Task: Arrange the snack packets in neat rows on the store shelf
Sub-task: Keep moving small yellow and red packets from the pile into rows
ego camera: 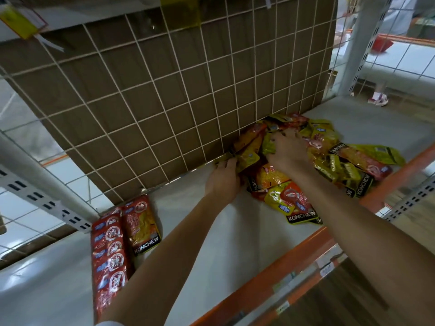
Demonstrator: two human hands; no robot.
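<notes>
Here, both hands reach into a loose pile of snack packets (334, 161) heaped on the right part of the white shelf (211, 231), up against the wire grid (164, 95) at its back. The left hand (223, 178) sits at the pile's left edge, fingers touching a yellow packet (248, 157) by the grid; a grip cannot be told. The right hand (290, 152) lies on top of the pile, fingers spread and bent down among the packets, its hold equally unclear. Well apart to the left, a row of red packets (109, 255) lies overlapped in a line, with an orange packet (142, 228) just beside it.
</notes>
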